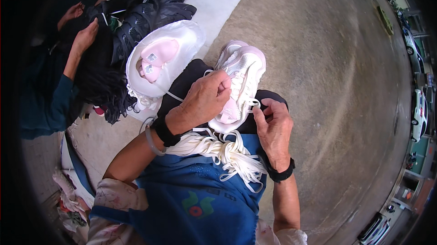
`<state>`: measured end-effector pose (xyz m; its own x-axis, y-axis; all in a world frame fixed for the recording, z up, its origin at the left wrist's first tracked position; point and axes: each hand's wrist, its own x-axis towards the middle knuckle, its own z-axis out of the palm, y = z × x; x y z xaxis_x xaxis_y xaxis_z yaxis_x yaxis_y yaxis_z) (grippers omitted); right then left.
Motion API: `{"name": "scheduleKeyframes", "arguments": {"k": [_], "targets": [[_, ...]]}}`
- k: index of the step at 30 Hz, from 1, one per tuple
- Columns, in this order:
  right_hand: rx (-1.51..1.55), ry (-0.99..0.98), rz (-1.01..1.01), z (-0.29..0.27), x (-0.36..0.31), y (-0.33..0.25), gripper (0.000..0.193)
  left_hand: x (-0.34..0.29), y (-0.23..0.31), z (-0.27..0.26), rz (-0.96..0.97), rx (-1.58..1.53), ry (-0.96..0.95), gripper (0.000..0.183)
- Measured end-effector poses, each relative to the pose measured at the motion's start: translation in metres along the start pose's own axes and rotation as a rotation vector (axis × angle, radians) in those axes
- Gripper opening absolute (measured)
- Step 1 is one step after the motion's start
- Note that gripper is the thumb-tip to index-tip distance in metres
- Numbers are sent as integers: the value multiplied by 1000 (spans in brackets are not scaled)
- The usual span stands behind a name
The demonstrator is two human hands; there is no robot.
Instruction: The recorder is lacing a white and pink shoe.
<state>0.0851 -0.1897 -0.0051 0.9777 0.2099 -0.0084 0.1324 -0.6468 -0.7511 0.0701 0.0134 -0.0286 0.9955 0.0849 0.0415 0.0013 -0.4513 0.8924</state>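
Fingers (272, 104) nearly meeting, the right hand (276, 129) pinches a white lace (253, 103) of the sneaker (246, 74) on the lap (186, 79); the left hand (205, 101) curls inward (hold unclear). A white bowl-like container (185, 47) holds pink pieces (160, 50).

Lap (184, 81), bundled white laces (232, 151), pink-white shoe (246, 74)

Couldn't read single word, tbh. Closest stuff: small pale label (151, 57) with grey print on upper pink piece (165, 48) inside white hat-shaped container (193, 32), similar second label (149, 69) on lower pink piece (155, 75), both way too tiny. Blue apron (166, 220) had green-and-red emblem (195, 211) plus dark printed marks (230, 196), illegible too.
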Motion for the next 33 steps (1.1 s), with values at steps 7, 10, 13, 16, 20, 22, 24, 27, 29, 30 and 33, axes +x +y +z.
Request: {"name": "scheduleKeyframes", "arguments": {"k": [7,10,13,16,20,22,24,27,29,30,33], "targets": [[-147,33,-184,9,1,-3,11,3,-3,0,-5,42,-33,17],[-178,12,-171,8,-1,-2,9,4,2,0,-113,-50,-42,21],[-41,24,-112,10,2,-4,11,7,6,-1,-92,40,-58,23],[62,-6,-73,13,3,-4,12,4,3,1,36,114,-33,29],[-86,-51,-191,7,1,2,14,4,16,3,13,221,-58,35],[-135,-74,-229,5,0,2,14,5,21,6,-27,345,-106,40],[-212,-40,-246,6,-1,-2,14,5,23,4,-41,341,-120,40],[-357,-55,-177,3,0,-7,13,2,19,5,-50,334,-130,39],[-385,-56,-178,1,3,-10,13,2,18,5,-42,334,-126,39],[-415,-56,-177,0,4,-11,13,2,19,4,-40,315,-123,39],[-355,-44,-284,-1,7,2,10,2,16,4,-29,282,-122,40]]}}
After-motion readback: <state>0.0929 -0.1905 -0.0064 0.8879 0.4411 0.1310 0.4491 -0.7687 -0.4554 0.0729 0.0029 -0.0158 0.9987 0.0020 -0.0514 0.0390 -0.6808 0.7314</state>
